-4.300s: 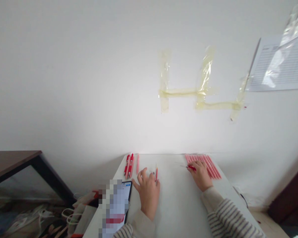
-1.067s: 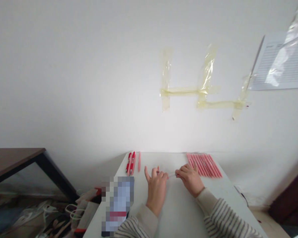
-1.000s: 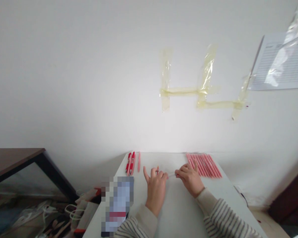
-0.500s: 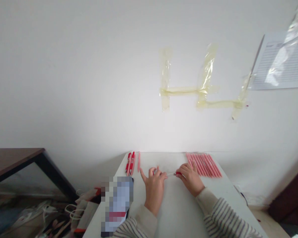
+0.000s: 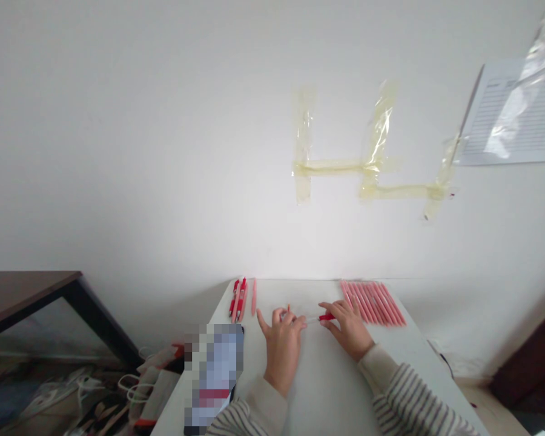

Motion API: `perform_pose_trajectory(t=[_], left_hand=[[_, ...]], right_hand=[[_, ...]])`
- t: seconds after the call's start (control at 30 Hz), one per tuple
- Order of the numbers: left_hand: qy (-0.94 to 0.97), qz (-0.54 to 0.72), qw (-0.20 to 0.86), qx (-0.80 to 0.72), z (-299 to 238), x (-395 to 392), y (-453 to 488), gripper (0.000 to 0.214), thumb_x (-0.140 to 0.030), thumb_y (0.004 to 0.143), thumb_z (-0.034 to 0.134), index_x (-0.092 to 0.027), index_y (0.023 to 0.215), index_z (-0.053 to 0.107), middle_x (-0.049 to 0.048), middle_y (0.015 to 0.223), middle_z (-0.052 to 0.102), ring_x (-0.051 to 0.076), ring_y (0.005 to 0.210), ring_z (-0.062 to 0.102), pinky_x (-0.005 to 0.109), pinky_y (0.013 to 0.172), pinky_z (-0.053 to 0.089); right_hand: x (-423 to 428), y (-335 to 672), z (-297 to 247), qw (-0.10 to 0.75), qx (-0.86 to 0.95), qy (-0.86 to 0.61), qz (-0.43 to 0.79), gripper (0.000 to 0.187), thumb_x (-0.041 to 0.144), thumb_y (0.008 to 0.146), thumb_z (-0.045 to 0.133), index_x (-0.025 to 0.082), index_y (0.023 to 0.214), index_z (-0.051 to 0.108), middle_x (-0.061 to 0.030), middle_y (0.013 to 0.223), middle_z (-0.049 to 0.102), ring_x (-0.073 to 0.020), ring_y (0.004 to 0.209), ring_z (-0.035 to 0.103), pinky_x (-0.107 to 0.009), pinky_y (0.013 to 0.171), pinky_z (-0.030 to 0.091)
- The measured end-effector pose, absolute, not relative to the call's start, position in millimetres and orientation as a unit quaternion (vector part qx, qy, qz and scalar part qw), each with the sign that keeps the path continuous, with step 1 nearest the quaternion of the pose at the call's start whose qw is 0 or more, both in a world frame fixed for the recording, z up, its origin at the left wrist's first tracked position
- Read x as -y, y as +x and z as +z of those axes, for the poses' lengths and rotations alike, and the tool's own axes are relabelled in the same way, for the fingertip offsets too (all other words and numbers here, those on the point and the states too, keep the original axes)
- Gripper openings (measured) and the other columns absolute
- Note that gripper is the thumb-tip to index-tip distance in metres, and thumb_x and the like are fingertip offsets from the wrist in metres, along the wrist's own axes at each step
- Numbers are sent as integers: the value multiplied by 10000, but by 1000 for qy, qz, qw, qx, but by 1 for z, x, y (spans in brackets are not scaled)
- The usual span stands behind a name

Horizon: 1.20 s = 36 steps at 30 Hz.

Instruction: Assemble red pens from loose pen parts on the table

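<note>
A pen with a clear section (image 5: 312, 320) and a red section (image 5: 327, 316) lies crosswise between my hands, just above or on the white table. My left hand (image 5: 282, 345) closes its fingers on the clear end, thumb side stretched out to the left. A small orange tip (image 5: 289, 307) pokes up behind those fingers. On the red end is my right hand (image 5: 349, 327), its thumb and forefinger spread to either side and the red part running in under the fingers. How firmly it grips is hidden.
Several pink pens (image 5: 375, 303) lie in a row at the back right of the white table (image 5: 327, 387). Red pens (image 5: 241, 300) and a single pink pen (image 5: 254, 297) lie at the back left. A blurred-out phone-like object (image 5: 215, 375) is by the left edge. A wall stands behind.
My right thumb and forefinger have parted, baring more of the pen's red section. The left hand stays in place on the clear end.
</note>
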<state>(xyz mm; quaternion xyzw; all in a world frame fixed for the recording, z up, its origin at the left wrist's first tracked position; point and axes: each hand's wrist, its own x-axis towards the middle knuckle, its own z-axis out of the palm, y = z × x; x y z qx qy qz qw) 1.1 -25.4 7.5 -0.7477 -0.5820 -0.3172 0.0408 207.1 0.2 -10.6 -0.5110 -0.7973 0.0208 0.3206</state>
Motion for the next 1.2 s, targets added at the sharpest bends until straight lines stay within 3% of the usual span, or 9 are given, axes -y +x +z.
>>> perform_pose_trajectory(t=[0.13, 0.23, 0.47, 0.63, 0.8, 1.0, 1.2], left_hand=[[-749, -316, 43, 581, 8, 26, 2, 254, -242, 876, 648, -455, 980, 740, -57, 926, 739, 221, 1091, 569, 723, 1197, -71], [-746, -317, 40, 585, 6, 25, 2, 237, -243, 876, 650, -441, 964, 745, -52, 915, 737, 217, 1081, 569, 731, 1190, -56], [-749, -335, 66, 568, 3, 25, 3, 223, -282, 875, 667, -462, 991, 730, -75, 899, 729, 207, 1068, 567, 741, 1183, 9], [-749, -350, 74, 557, 1, 24, 3, 223, -292, 872, 673, -466, 998, 733, -61, 878, 728, 208, 1061, 565, 737, 1184, 12], [-749, -351, 72, 557, -1, 23, 3, 160, -323, 863, 685, -443, 948, 747, -58, 866, 730, 208, 1046, 564, 726, 1187, 8], [-753, -355, 76, 550, -5, 22, 2, 192, -327, 884, 653, -455, 996, 741, -45, 856, 720, 206, 1025, 560, 718, 1193, 11], [-754, -360, 74, 544, -4, 23, 3, 233, -307, 882, 656, -470, 1031, 730, -51, 871, 727, 211, 1022, 560, 729, 1186, 16]], right_hand=[[-1, 207, -11, 307, 805, -507, 12, 167, 357, 989, 548, 315, 1020, 706, -24, 976, 742, -248, 1051, 612, -627, 1135, 227], [0, 206, -8, 308, 806, -505, 14, 146, 339, 982, 564, 297, 978, 704, -22, 956, 740, -241, 1041, 608, -604, 1131, 243], [1, 209, -7, 304, 807, -506, 15, 116, 275, 941, 611, 293, 1021, 693, -24, 1030, 729, -243, 1109, 587, -583, 1150, 230], [-1, 211, -13, 313, 802, -509, -12, 290, 381, 945, 617, 324, 1226, 660, -46, 1121, 731, -268, 1176, 562, -596, 1149, 237], [-3, 211, -12, 298, 808, -508, -17, 132, 342, 957, 605, 332, 976, 735, 7, 996, 754, -241, 1132, 586, -581, 1144, 247], [-1, 211, -8, 306, 804, -510, -4, 38, 295, 893, 685, 295, 926, 704, 3, 995, 733, -245, 1123, 588, -586, 1149, 256], [0, 208, -12, 299, 796, -527, -15, 269, 389, 930, 634, 315, 1185, 670, -33, 1071, 732, -270, 1155, 579, -649, 1162, 215]])
